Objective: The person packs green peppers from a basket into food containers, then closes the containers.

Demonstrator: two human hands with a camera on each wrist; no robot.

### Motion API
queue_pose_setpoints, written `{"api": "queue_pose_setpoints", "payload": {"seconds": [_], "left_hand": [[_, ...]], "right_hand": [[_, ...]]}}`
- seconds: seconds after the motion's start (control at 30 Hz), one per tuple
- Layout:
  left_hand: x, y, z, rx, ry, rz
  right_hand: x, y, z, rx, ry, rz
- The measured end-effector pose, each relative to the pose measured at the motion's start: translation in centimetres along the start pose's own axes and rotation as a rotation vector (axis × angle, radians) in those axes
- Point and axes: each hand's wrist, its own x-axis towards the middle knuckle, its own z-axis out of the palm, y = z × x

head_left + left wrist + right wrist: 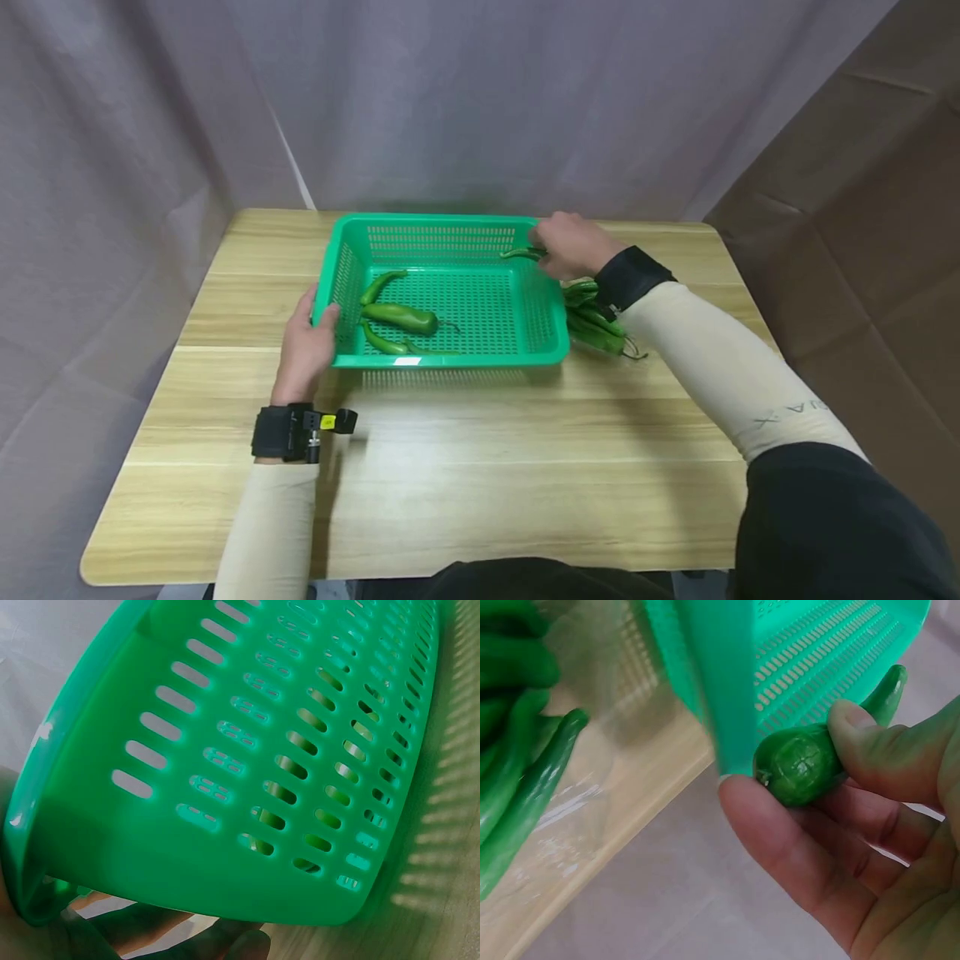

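Observation:
A green plastic basket [450, 361] with slotted walls stands on the table. My left hand [306, 346] grips its left rim, thumb over the edge; in the left wrist view, the basket wall [82, 847] fills most of the picture. Above the basket's back right corner, my right hand [573, 246] pinches a green chili pepper [799, 765] between thumb and fingers, its thin end pointing left in the head view. Inside the basket, several green peppers lie on the left side, among them a thick one [401, 317] and a curved one [381, 286].
Just right of the basket, partly under my right wrist, lies a pile of green peppers [592, 329]. In the right wrist view a clear plastic film [577, 799] shows beside that pile. A grey curtain [480, 108] hangs behind the wooden table [480, 467].

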Motion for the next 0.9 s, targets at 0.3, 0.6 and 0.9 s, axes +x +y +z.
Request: {"api": "queue_pose_setpoints", "payload": {"seconds": [0.3,0.6,0.9], "left_hand": [[0.0,-0.1,-0.6,0.002,0.005,-0.005],[0.0,-0.3,-1.1,0.006,-0.005,-0.011],[0.0,-0.3,-1.1,0.007,-0.002,-0.008]], "right_hand": [[-2.2,1.5,0.6,0.038,0.063,0.006],[-3.7,2.1,1.5,0.058,0.083,0.020],[-4.8,2.8,2.4,0.134,0.093,0.041]]}}
